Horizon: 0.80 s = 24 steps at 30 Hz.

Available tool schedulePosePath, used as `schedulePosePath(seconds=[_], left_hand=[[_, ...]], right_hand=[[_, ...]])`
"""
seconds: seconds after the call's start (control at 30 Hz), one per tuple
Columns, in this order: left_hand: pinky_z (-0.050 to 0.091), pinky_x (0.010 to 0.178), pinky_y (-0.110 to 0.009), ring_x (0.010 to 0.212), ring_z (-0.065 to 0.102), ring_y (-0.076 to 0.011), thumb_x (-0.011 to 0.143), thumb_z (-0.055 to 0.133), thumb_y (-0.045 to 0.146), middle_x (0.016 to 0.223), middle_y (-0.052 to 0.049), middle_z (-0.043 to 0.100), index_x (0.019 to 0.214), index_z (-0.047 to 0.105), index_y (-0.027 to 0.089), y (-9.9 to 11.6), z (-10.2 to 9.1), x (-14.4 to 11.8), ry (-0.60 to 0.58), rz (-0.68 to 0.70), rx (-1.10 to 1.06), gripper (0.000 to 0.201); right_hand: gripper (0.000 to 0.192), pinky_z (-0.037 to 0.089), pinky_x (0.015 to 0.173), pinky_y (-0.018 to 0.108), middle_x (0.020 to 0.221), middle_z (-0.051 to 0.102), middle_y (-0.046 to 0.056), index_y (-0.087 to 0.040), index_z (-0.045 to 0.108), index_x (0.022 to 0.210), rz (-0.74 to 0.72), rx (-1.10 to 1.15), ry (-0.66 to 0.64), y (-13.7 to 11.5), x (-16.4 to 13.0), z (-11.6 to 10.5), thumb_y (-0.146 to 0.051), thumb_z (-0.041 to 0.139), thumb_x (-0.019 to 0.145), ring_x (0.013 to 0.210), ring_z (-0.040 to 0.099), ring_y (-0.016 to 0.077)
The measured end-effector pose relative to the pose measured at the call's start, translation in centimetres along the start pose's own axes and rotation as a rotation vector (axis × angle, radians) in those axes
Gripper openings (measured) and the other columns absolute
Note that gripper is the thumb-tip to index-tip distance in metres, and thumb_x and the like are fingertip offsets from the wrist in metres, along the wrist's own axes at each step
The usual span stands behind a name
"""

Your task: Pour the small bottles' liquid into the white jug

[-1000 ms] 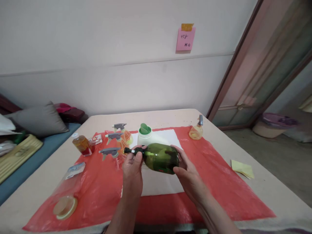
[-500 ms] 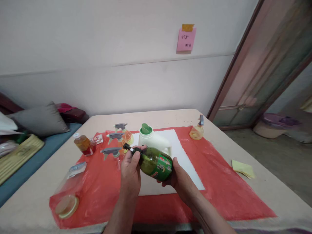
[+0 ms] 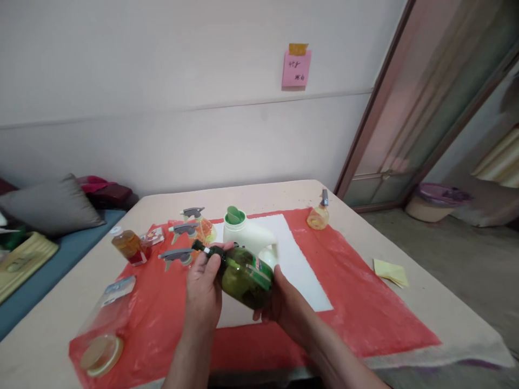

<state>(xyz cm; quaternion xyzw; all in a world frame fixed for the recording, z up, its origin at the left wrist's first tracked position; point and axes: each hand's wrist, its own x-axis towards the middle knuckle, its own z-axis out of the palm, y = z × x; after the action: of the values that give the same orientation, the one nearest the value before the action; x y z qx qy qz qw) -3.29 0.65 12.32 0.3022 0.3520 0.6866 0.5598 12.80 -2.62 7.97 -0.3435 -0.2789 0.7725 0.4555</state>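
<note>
With my left hand (image 3: 203, 289) pinching the dark cap and my right hand (image 3: 284, 305) cupping the base, I hold the green bottle (image 3: 241, 273) tilted above the surface (image 3: 446, 319), where a loosened cap could spill onto the white jug (image 3: 249, 235) beside it.

A bottle (image 3: 243, 275) is held over the middle of the table (image 3: 263, 192), between the left hand (image 3: 201, 294) and the right hand (image 3: 284, 308). A jug (image 3: 247, 235) stands just behind it on a sheet (image 3: 300, 265). Three sprayers (image 3: 184, 237) sit to the left. One sprayer (image 3: 318, 213) stands near the far right corner. A pad (image 3: 390, 272) lies by the right edge.
</note>
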Motion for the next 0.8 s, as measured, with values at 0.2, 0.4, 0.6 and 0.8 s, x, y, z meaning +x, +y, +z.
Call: schedulePosePath(seconds=[0.2, 0.4, 0.6, 0.8], left_hand=[[0.057, 0.093, -0.036, 0.102, 0.073, -0.0253, 0.074, 0.088, 0.041, 0.105, -0.009, 0.079, 0.097, 0.077, 0.019, 0.0, -0.4, 0.4, 0.001, 0.02, -0.014, 0.034], [0.056, 0.084, -0.03, 0.098, 0.072, -0.0219, 0.076, 0.086, 0.038, 0.105, -0.009, 0.078, 0.1, 0.077, 0.019, 0.1, -0.7, 0.3, -0.041, -0.007, 0.028, 0.032], [0.056, 0.081, -0.029, 0.09, 0.072, -0.0199, 0.077, 0.085, 0.04, 0.097, -0.006, 0.078, 0.099, 0.076, 0.018, 0.1, -0.8, 0.5, 0.007, -0.04, 0.001, 0.033], [0.057, 0.084, -0.032, 0.092, 0.073, -0.0209, 0.077, 0.085, 0.04, 0.097, -0.006, 0.078, 0.097, 0.076, 0.018, 0.2, -0.8, 0.6, 0.009, -0.051, 0.001, 0.031]], right_hand=[[0.07, 0.047, 0.051, 0.021, 0.094, 0.075, 0.005, -0.021, 0.066, 0.12, -0.117, 0.018, -0.053, 0.0, -0.2, 0.4, -0.048, 0.092, 0.062, 0.061, 0.068, 0.0132], [0.094, 0.038, 0.044, 0.02, 0.08, 0.076, 0.014, -0.015, 0.073, 0.108, 0.082, -0.055, -0.085, 1.1, 0.5, -0.5, -0.097, 0.04, 0.077, 0.049, 0.063, 0.0121], [0.082, 0.052, 0.056, 0.026, 0.126, 0.073, 0.014, -0.028, 0.062, 0.132, -0.027, -0.095, -0.027, 1.0, 0.7, -0.5, -0.086, 0.063, 0.075, 0.086, 0.073, 0.0225], [0.101, 0.05, 0.102, 0.043, 0.158, 0.051, 0.005, -0.038, 0.053, 0.141, -0.223, 0.018, -0.043, 0.6, 0.1, 0.6, -0.032, 0.099, 0.051, 0.138, 0.053, 0.0321]])
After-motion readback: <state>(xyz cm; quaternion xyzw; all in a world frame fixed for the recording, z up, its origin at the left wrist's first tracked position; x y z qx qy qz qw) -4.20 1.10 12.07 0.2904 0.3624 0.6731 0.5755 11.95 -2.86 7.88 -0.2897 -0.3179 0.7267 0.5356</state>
